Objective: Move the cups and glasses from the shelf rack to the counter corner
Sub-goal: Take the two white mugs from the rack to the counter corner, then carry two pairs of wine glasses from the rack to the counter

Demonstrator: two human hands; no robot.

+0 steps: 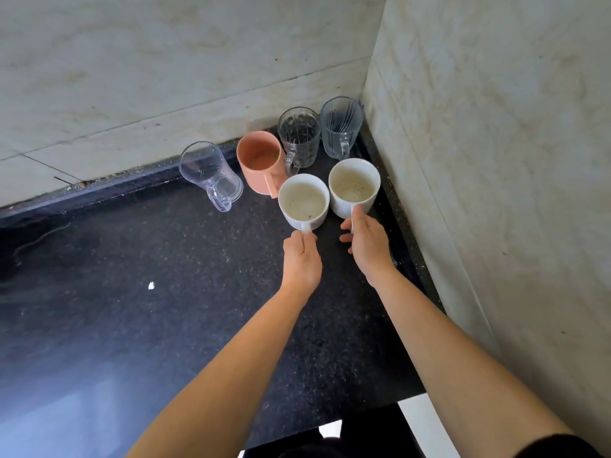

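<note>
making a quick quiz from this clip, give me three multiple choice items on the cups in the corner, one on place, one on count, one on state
1. Where does the pink cup stand?
A. between two glass mugs
B. in front of the white mugs
C. alone at the counter's near edge

2. How many cups and glasses are on the counter?
A. four
B. six
C. eight

3. What are the hands doing?
A. resting flat on the counter
B. each holding a white mug's handle
C. both lifting one glass

Answers: 1 A, clear glass mugs flank it. 2 B, three glass, one pink, two white. 3 B, left hand and right hand each grip a handle.
</note>
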